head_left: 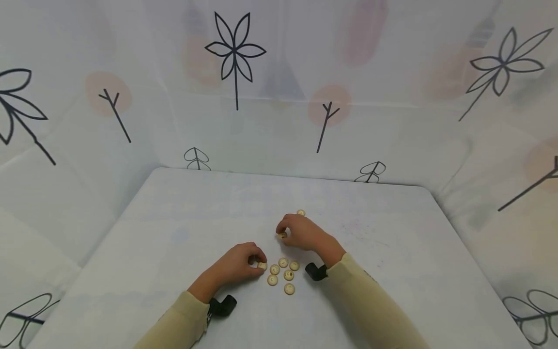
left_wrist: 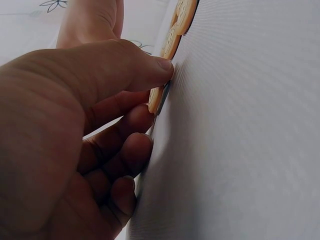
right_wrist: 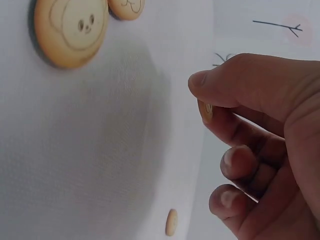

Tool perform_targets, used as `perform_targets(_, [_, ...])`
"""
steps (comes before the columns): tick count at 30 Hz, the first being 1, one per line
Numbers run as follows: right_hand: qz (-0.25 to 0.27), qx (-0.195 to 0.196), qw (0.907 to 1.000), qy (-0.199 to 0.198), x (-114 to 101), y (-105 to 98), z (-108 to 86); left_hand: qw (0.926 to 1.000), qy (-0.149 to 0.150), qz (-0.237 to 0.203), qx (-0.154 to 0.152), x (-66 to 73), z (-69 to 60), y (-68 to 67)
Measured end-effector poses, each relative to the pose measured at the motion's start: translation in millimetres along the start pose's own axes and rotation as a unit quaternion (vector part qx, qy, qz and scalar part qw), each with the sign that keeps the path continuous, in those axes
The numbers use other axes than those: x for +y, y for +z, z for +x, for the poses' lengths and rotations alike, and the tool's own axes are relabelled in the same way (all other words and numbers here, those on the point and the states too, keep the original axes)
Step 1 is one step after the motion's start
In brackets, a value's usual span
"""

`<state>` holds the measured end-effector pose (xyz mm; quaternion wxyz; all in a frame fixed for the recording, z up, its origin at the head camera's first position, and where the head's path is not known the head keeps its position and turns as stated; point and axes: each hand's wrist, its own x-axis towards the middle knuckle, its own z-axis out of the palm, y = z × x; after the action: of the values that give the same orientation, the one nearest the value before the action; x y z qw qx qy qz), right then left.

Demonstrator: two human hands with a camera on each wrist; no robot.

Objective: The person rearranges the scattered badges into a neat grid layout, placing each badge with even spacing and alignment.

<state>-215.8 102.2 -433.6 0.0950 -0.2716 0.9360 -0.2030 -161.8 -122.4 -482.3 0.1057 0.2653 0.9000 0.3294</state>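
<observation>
Watching lower centre, I see the left hand (head_left: pixel 239 263) pinching one disc (head_left: pixel 262 265), the right hand (head_left: pixel 308 233) another disc (head_left: pixel 282 235): likely light, stiff, rim-gripped best.

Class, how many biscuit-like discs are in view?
9: one disc in the left hand, one disc in the right hand, one beyond it, six discs grouped beside the left hand. Hands may hide others.

No lettering, brand or number is legible; the marks are pictorial. Right wrist view: a round disc (right_wrist: pixel 75 30) bears a small animal face with dark eyes and nose. Head view: the backdrop cloth (head_left: pixel 279 133) bears outlined flowers and forked twigs in dark line; marks on the table's discs (head_left: pixel 289 289) are too small to read.
</observation>
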Motion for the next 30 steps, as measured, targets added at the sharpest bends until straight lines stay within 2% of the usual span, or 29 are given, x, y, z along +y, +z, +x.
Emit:
perform_targets(13, [-0.029,0.013,0.9991,0.028,16,-5,8.4,0.9999,-0.001,0.01,0.001,0.2,-0.4,0.6])
perform_targets(30, [-0.025,0.024,0.9981,0.05,27,-10,18.3,1.0,-0.007,0.001,-0.003,2.7,-1.1,-0.5])
